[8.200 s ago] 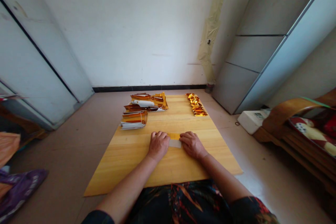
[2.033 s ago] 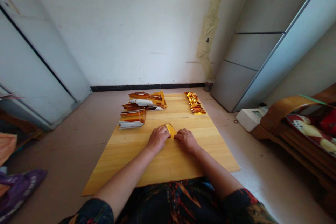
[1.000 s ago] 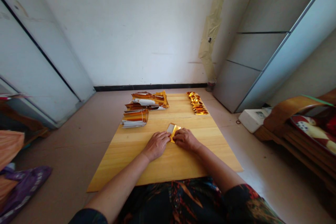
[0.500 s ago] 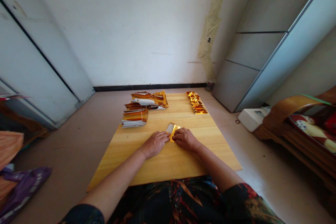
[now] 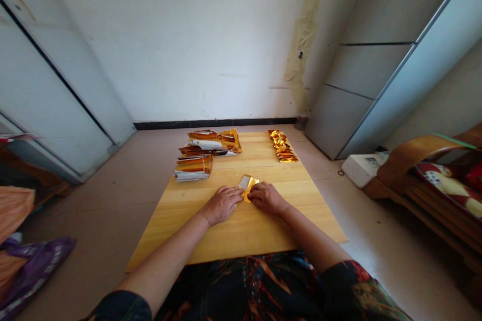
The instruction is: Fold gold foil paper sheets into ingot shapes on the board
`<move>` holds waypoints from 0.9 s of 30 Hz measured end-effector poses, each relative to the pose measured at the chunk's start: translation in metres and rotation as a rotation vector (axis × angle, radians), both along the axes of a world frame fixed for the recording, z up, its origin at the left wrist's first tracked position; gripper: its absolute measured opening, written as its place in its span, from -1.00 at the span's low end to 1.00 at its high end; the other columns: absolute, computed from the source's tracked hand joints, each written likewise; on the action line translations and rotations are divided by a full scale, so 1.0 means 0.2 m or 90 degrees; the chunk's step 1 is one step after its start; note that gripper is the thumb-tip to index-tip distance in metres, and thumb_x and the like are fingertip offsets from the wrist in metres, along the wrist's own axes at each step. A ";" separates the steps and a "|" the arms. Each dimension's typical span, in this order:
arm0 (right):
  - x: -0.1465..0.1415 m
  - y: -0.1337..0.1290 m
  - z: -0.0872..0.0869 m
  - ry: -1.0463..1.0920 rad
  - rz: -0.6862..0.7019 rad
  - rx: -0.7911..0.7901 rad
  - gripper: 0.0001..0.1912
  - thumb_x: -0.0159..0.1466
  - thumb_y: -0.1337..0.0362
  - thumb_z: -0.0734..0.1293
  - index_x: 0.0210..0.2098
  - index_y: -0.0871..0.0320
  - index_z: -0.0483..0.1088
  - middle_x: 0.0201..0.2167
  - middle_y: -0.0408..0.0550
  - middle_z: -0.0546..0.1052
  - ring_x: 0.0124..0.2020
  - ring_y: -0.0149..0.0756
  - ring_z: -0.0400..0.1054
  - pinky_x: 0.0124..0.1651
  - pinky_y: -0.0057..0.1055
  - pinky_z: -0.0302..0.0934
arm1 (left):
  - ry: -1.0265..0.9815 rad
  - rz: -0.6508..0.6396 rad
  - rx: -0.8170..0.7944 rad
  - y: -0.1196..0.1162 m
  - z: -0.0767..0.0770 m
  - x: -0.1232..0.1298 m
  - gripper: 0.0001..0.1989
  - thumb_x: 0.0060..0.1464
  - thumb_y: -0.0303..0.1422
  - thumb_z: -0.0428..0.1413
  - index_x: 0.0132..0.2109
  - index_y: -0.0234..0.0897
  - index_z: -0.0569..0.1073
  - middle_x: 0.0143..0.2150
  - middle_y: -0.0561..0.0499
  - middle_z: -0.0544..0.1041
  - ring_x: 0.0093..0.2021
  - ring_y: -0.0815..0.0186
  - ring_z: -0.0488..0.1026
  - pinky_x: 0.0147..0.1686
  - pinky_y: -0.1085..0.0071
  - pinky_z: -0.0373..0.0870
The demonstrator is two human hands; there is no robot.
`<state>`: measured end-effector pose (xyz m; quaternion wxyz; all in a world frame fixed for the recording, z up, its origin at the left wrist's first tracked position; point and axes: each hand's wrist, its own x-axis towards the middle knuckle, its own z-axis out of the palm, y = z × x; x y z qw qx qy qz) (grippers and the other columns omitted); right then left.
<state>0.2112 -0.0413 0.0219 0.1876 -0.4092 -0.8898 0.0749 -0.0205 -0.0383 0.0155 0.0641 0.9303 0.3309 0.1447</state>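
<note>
A small sheet of gold foil paper (image 5: 247, 188) lies on the wooden table between my hands. Its left part shows a pale grey-white face and a gold strip is folded over on the right. My left hand (image 5: 222, 204) rests flat, palm down, with its fingertips at the paper's left edge. From the other side, my right hand (image 5: 268, 197) has its fingers curled down onto the gold fold. The exact grip of its fingertips is partly hidden under the knuckles.
Stacks of gold-and-white foil paper (image 5: 194, 168) stand at the table's back left. A row of folded shiny gold pieces (image 5: 282, 146) lies at the back right. The wooden table (image 5: 226, 241) reaches my lap. A wooden bench (image 5: 406, 175) and white box (image 5: 359, 170) stand to the right.
Both hands stay almost in place on the foil paper. The whole view shifts very slightly; nothing is let go or taken up.
</note>
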 end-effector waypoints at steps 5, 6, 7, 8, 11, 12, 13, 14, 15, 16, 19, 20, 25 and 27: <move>0.03 0.02 0.00 -0.002 0.033 -0.014 -0.82 0.20 0.23 0.33 -0.20 -0.01 0.49 -0.15 -0.09 0.47 -0.14 -0.29 0.29 -0.09 -0.36 0.09 | -0.057 0.045 0.021 0.00 0.00 0.06 -0.85 0.09 -0.33 0.07 -0.20 -0.15 0.51 0.00 0.00 0.51 0.02 0.25 0.40 0.04 0.20 0.22; 0.03 0.03 0.00 0.004 0.038 -0.020 -0.81 0.18 0.21 0.34 -0.20 -0.02 0.49 -0.15 -0.09 0.47 -0.13 -0.29 0.29 -0.09 -0.36 0.09 | -0.072 0.058 0.026 0.00 0.00 0.08 -0.87 0.09 -0.33 0.08 -0.25 -0.15 0.52 -0.04 0.02 0.53 -0.01 0.25 0.41 0.01 0.21 0.24; 0.03 0.04 -0.01 0.011 0.043 -0.026 -0.80 0.17 0.20 0.36 -0.20 -0.02 0.49 -0.14 -0.10 0.47 -0.12 -0.28 0.29 -0.08 -0.36 0.09 | -0.088 0.069 0.029 0.01 -0.01 0.09 -0.88 0.08 -0.35 0.09 -0.28 -0.15 0.53 -0.08 0.03 0.55 -0.04 0.26 0.42 -0.01 0.21 0.25; 0.04 0.05 -0.01 0.019 0.047 -0.030 -0.80 0.15 0.19 0.37 -0.20 -0.02 0.49 -0.14 -0.10 0.46 -0.12 -0.28 0.30 -0.08 -0.36 0.09 | -0.103 0.076 0.031 0.01 -0.01 0.09 -0.89 0.08 -0.36 0.09 -0.30 -0.15 0.53 -0.10 0.04 0.56 -0.06 0.27 0.43 -0.02 0.22 0.25; 0.03 0.08 -0.03 0.040 0.061 -0.036 -0.82 0.13 0.18 0.39 -0.25 0.01 0.51 -0.15 -0.09 0.46 -0.14 -0.29 0.31 -0.08 -0.37 0.11 | -0.132 0.085 0.038 0.01 -0.02 0.10 -0.89 0.06 -0.38 0.10 -0.34 -0.15 0.53 -0.14 0.05 0.57 -0.08 0.27 0.43 -0.03 0.22 0.25; 0.03 0.09 -0.03 0.046 0.065 -0.034 -0.84 0.14 0.18 0.39 -0.27 0.02 0.51 -0.15 -0.08 0.46 -0.15 -0.30 0.31 -0.08 -0.38 0.11 | -0.135 0.090 0.042 0.01 -0.02 0.11 -0.90 0.05 -0.38 0.10 -0.34 -0.15 0.53 -0.14 0.05 0.57 -0.08 0.26 0.42 -0.03 0.21 0.24; 0.02 0.10 -0.04 0.051 0.068 -0.030 -0.85 0.15 0.17 0.38 -0.29 0.04 0.51 -0.16 -0.07 0.46 -0.15 -0.31 0.32 -0.09 -0.39 0.12 | -0.135 0.095 0.044 0.01 -0.02 0.11 -0.91 0.05 -0.38 0.11 -0.35 -0.15 0.52 -0.15 0.05 0.57 -0.07 0.25 0.42 -0.02 0.20 0.23; 0.02 0.11 -0.05 0.057 0.068 -0.023 -0.85 0.16 0.16 0.37 -0.30 0.05 0.51 -0.16 -0.06 0.46 -0.16 -0.32 0.32 -0.10 -0.39 0.12 | -0.133 0.101 0.044 0.01 -0.02 0.11 -0.92 0.04 -0.37 0.12 -0.35 -0.15 0.52 -0.16 0.06 0.57 -0.06 0.24 0.41 -0.03 0.19 0.23; 0.01 0.11 -0.05 0.063 0.067 -0.014 -0.85 0.17 0.15 0.36 -0.30 0.05 0.51 -0.18 -0.06 0.46 -0.17 -0.32 0.32 -0.10 -0.39 0.12 | -0.129 0.105 0.043 0.01 -0.01 0.11 -0.94 0.02 -0.37 0.13 -0.34 -0.15 0.52 -0.16 0.06 0.57 -0.06 0.23 0.40 -0.03 0.19 0.23; 0.01 0.11 -0.06 0.068 0.066 -0.007 -0.83 0.18 0.14 0.35 -0.30 0.05 0.51 -0.19 -0.05 0.46 -0.18 -0.32 0.32 -0.10 -0.39 0.12 | -0.125 0.108 0.039 0.00 -0.01 0.11 -0.94 0.01 -0.37 0.14 -0.33 -0.15 0.51 -0.16 0.06 0.57 -0.06 0.23 0.40 -0.04 0.19 0.23; 0.00 0.11 -0.07 0.084 0.056 0.006 -0.81 0.20 0.10 0.33 -0.29 0.04 0.52 -0.23 -0.06 0.48 -0.20 -0.32 0.32 -0.12 -0.38 0.12 | -0.117 0.112 0.030 -0.01 0.01 0.12 -0.91 -0.01 -0.37 0.16 -0.28 -0.15 0.50 -0.16 0.05 0.57 -0.06 0.22 0.39 -0.04 0.19 0.22; 0.00 0.11 -0.07 0.091 0.051 0.006 -0.81 0.20 0.10 0.33 -0.29 0.03 0.52 -0.25 -0.06 0.48 -0.21 -0.32 0.32 -0.13 -0.38 0.12 | -0.116 0.115 0.030 -0.01 0.01 0.13 -0.90 -0.01 -0.37 0.16 -0.27 -0.15 0.50 -0.16 0.05 0.56 -0.06 0.22 0.39 -0.04 0.19 0.22; 0.00 0.13 -0.07 0.109 0.053 -0.010 -0.81 0.20 0.11 0.34 -0.31 0.05 0.53 -0.28 -0.06 0.49 -0.24 -0.32 0.33 -0.14 -0.39 0.14 | -0.114 0.138 0.047 -0.02 0.02 0.16 -0.93 0.05 -0.41 0.10 -0.31 -0.20 0.48 -0.22 0.02 0.57 -0.11 0.23 0.40 -0.05 0.19 0.20; 0.00 0.13 -0.08 0.116 0.059 -0.011 -0.80 0.19 0.11 0.34 -0.29 0.07 0.52 -0.28 -0.05 0.50 -0.24 -0.32 0.34 -0.15 -0.39 0.15 | -0.117 0.145 0.053 -0.03 0.02 0.17 -0.91 0.06 -0.43 0.08 -0.32 -0.20 0.48 -0.23 0.01 0.56 -0.13 0.24 0.40 -0.05 0.19 0.20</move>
